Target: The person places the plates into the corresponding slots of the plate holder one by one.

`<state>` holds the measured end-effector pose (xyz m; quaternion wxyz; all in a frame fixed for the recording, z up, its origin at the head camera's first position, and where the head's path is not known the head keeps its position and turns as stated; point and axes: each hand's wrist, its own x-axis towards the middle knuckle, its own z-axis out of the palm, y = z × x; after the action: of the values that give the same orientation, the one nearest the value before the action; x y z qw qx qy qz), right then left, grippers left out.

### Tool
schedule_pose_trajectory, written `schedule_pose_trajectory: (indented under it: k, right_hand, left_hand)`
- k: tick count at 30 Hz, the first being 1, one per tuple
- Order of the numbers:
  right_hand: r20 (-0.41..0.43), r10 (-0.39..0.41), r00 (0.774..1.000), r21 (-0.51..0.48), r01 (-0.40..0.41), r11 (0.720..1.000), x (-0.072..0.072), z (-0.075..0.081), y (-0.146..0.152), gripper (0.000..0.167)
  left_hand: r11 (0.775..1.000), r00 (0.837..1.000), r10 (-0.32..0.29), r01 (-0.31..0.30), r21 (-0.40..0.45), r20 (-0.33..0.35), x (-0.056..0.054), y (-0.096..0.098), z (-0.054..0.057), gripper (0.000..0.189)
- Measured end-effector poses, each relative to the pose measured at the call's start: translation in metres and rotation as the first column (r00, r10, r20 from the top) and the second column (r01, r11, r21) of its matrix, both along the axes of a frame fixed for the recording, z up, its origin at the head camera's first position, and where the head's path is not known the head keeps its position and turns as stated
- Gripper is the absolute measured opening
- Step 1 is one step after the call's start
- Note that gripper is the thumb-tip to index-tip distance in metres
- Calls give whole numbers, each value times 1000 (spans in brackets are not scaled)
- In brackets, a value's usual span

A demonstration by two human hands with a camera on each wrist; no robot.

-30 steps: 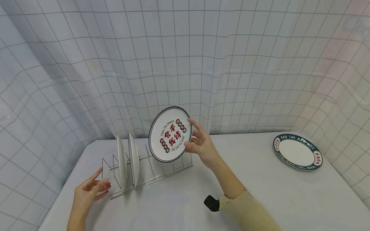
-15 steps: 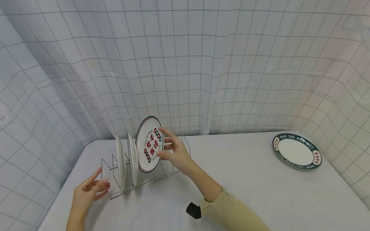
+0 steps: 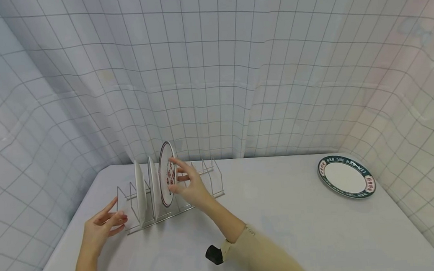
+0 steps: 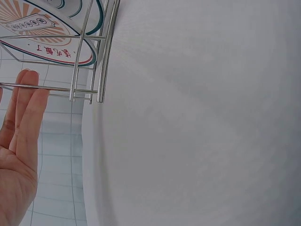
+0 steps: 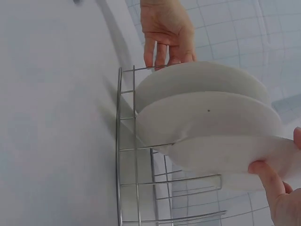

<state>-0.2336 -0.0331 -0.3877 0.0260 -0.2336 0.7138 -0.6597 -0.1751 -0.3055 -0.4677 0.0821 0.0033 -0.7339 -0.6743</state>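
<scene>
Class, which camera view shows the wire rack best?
The head view: it frames the wire rack end to end, though plates hide parts. The left wrist view catches only one end; the right wrist view shows it closer, cut off at the bottom.

White table [image 3: 333, 232], grid-lined curtain [image 3: 212, 68] behind it

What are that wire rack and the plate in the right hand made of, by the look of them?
The rack looks like polished metal, perhaps steel: thin silvery rods with bright highlights. The plate seems smooth and hard, white with printed red characters; ceramic or melamine, I can't tell which.
</scene>
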Motion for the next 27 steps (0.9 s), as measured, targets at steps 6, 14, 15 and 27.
schedule_pose_trajectory:
  k: [6,14,15,27]
  right_hand:
    - [-41,-15,999,43,17,999,-4,-23,-13,68]
    - [-42,-29,999,70,32,997,-1,-32,-18,67]
    - [-46,-30,999,73,33,997,0,-33,-18,66]
    - [-7,11,1000,39,-11,999,7,-47,-13,67]
  left_hand:
    - [1000,1000,-5,5,4,-2,0,0,0,52]
    - [1000,1000,-5,5,4,-5,0,0,0,50]
    - [1000,1000,-5,5,3,-7,0,0,0,50]
    - [1000,1000,-4,4,10,3,0,1,0,51]
